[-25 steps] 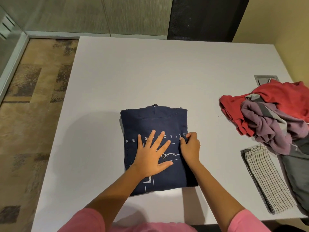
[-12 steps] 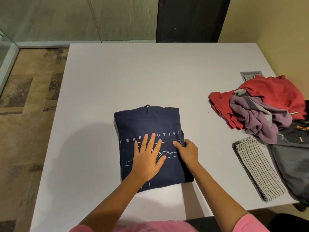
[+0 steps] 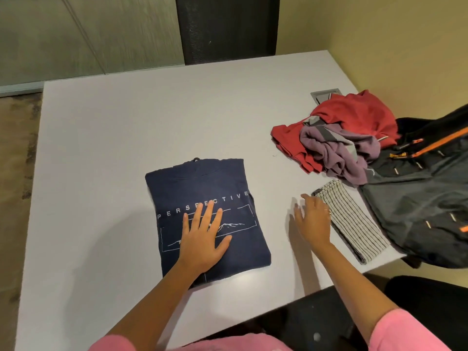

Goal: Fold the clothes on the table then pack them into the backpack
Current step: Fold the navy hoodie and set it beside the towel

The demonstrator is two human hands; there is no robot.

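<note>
Navy hoodie (folded, white print) lies collar-away; left hand flat on it; right hand spread, empty.

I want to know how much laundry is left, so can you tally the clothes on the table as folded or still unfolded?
Folded: 2, the navy hoodie under the left hand and the striped cloth beside the right hand.
Unfolded: 2, the red garment and the purple garment, heaped by the backpack.
Total: 4
</note>
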